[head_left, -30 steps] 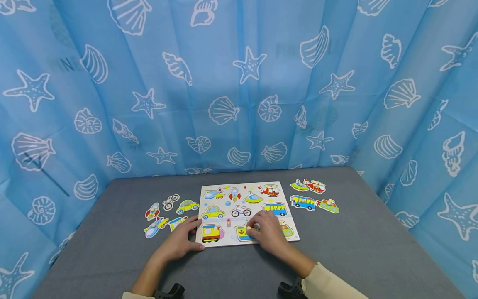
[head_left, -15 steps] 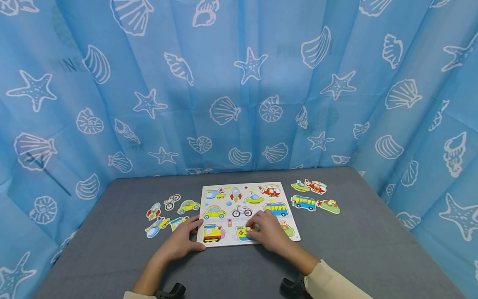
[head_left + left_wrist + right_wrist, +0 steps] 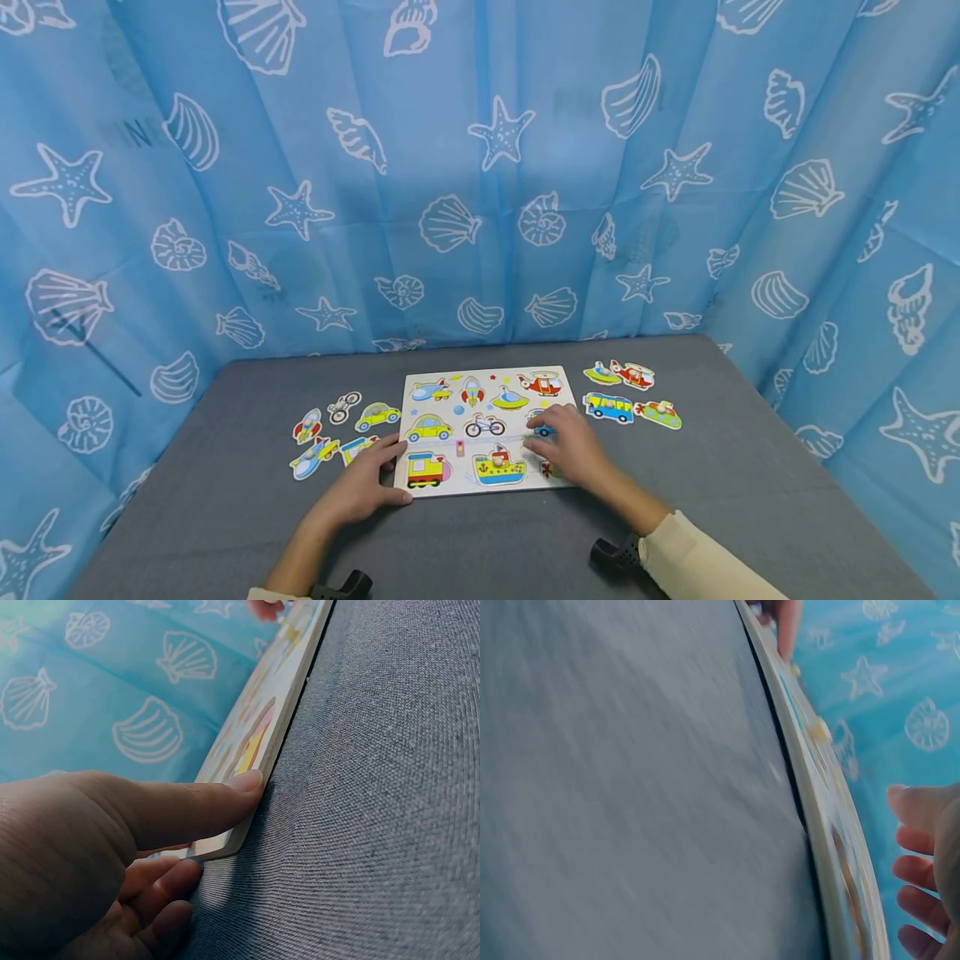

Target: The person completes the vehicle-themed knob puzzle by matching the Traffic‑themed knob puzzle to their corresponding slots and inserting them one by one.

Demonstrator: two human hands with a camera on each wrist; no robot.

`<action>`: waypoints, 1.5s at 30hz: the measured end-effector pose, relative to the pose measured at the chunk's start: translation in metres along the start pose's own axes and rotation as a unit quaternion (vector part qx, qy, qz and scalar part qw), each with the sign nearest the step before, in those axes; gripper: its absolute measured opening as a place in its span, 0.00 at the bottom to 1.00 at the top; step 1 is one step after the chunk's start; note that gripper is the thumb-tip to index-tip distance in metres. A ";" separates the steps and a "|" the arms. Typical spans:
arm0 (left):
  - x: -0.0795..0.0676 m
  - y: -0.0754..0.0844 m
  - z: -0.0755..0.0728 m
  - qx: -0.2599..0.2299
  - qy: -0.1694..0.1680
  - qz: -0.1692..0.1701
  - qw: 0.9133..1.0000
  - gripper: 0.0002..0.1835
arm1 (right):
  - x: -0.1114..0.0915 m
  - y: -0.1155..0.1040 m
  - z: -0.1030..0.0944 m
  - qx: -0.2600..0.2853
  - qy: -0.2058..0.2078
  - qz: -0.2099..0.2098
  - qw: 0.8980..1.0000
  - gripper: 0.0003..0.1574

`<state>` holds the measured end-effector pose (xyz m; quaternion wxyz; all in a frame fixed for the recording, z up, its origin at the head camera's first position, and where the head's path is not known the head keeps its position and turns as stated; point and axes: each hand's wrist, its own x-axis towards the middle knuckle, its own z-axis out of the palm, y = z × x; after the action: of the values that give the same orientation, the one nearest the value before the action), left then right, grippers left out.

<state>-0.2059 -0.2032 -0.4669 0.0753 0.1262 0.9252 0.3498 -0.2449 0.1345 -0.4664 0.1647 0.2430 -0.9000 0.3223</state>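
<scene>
Far L on the grey table (image 3: pixel 480 550), loose pcs: rocket pc (image 3: pixel 306 427), plane pc (image 3: pixel 313 459), bike pc (image 3: pixel 342 408), train pc (image 3: pixel 354 450) (part hidden behind L hand (image 3: pixel 363 483)), car pc (image 3: pixel 377 416). L hand grasps the near L corner of the puzzle board (image 3: pixel 476 443), thumb on near edge, fingertips at L edge; L wrist view shows its other fingers only partly, behind the thumb. Board lies flat mid-table, slots w/ printed pics: train slot (image 3: pixel 425 469) btm L, car slot (image 3: pixel 429 427) above it, bike slot (image 3: pixel 484 426) mid. Ship pc (image 3: pixel 498 475) sits at its slot, btm row, knob up; can't tell if fully flush. R hand (image 3: pixel 572 446) is over board's R part, near ship pc, fingers released & loosely bent, covering most of bus slot (image 3: pixel 543 427) & submarine slot (image 3: pixel 547 468). R wrist view is blurry, R hand cut off at frame edge. Far R, loose: UFO pc (image 3: pixel 602 375), bus pc (image 3: pixel 609 407), helicopter pc (image 3: pixel 633 375), submarine pc (image 3: pixel 658 415).
</scene>
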 end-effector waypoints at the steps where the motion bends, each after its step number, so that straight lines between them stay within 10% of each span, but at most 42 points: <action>1: 0.000 0.000 0.000 0.000 -0.002 0.001 1.000 0.42 | 0.001 0.004 -0.003 -0.002 0.001 0.008 1.000 0.13; 10: -0.002 0.004 -0.001 -0.006 0.000 0.001 1.000 0.42 | 0.015 0.037 -0.027 -0.044 -0.004 0.093 0.995 0.14; 25: -0.001 0.001 0.001 -0.003 -0.001 -0.008 1.000 0.42 | 0.012 0.082 -0.048 -0.127 0.026 0.114 0.985 0.14; 45: 0.000 0.000 0.002 -0.001 -0.003 -0.007 1.000 0.42 | 0.005 0.096 -0.055 -0.165 0.032 0.179 0.969 0.10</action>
<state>-0.2057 -0.2023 -0.4683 0.0805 0.1206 0.9257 0.3495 -0.2933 0.2336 -0.4716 0.1710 0.0371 -0.9637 0.2017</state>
